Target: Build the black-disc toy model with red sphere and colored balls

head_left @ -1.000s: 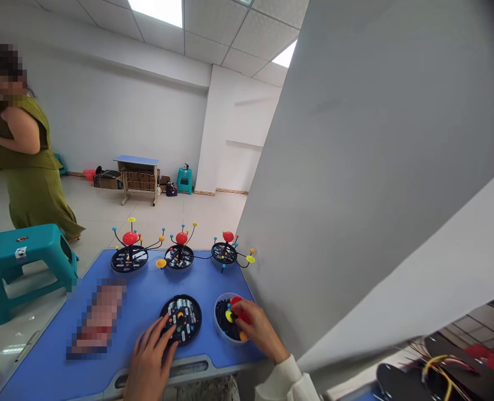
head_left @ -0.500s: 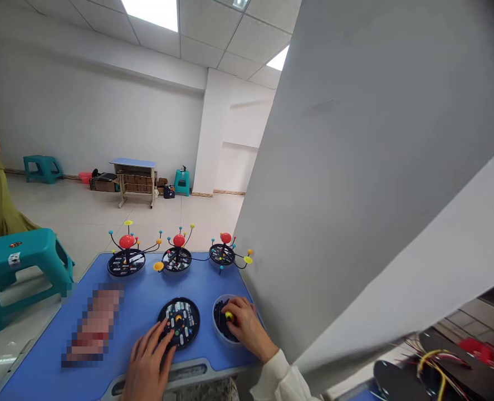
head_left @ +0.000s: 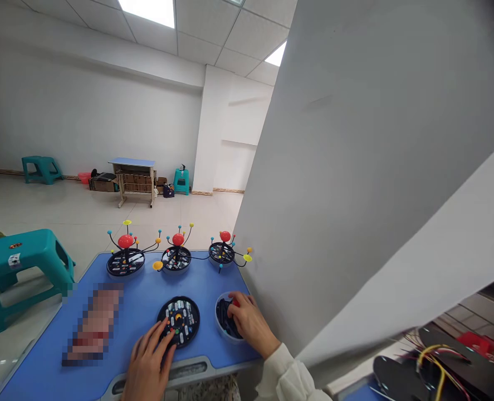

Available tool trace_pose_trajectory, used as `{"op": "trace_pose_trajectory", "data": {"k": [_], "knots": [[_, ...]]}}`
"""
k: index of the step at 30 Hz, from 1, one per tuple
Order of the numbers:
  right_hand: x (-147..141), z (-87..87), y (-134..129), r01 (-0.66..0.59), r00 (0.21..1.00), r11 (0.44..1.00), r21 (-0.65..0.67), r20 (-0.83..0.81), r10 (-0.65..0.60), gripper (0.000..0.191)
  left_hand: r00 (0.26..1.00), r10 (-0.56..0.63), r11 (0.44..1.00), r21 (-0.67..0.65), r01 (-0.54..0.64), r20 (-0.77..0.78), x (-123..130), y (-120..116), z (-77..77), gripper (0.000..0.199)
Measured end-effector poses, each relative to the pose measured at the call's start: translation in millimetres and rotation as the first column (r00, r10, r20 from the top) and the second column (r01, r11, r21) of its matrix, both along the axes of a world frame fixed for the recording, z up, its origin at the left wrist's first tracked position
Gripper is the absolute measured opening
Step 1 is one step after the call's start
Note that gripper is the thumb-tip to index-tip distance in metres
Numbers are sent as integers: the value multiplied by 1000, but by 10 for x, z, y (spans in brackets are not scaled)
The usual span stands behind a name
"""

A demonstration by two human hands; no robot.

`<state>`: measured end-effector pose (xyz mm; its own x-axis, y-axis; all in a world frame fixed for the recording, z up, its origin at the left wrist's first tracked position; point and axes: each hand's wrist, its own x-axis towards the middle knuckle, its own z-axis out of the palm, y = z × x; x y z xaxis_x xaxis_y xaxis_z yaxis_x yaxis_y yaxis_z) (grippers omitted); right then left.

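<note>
A round black disc [head_left: 189,328] with printed labels and a yellow mark at its centre lies on the blue table. My left hand [head_left: 148,359] rests at its lower left edge, fingers stretched out over the rim. To the right stands a white bowl [head_left: 220,329] holding black rod-like parts [head_left: 225,317]. My right hand [head_left: 249,323] reaches into it with curled fingers, and a red piece [head_left: 235,302] shows between thumb and forefinger. Its full shape is covered by the hand.
Three assembled planet models [head_left: 125,262] with red balls and coloured arms stand along the table's far edge. A blurred-out item [head_left: 98,320] lies left. A teal stool [head_left: 29,250] is beside the table, a grey wall [head_left: 334,195] at right, and wired black parts [head_left: 430,367] lower right.
My right hand has shifted within the bowl; a yellow piece at its fingers is gone from sight and a red one shows. My left hand stays put. The person at left has mostly left view.
</note>
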<state>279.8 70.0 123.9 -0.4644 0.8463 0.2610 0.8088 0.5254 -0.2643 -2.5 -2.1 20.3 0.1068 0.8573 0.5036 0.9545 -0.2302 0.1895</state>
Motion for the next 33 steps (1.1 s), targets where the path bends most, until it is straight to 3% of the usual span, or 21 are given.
{"op": "trace_pose_trajectory", "data": {"k": [12,17,23,26,30,33], "knots": [[113,118,93,49,995,993,-103,-84,-58,30,1000,-2,999,50,2,8,7,11,-17,33],[215,161,118,29,984,984,-175,-167,-58,31,998,-11,998,69,7,58,17,7,-18,33],[267,200,124,-24,921,947,-321,-375,-103,11,998,-17,997,73,13,64,21,11,-38,32],[225,183,99,-55,902,923,-381,-415,-117,14,998,-6,998,55,3,67,30,8,-38,33],[148,159,36,-116,921,877,-467,-382,-81,6,997,9,999,32,-11,71,56,-6,-4,34],[90,178,-19,-94,950,902,-421,-308,-44,7,998,12,1000,24,-14,63,75,-14,44,32]]}}
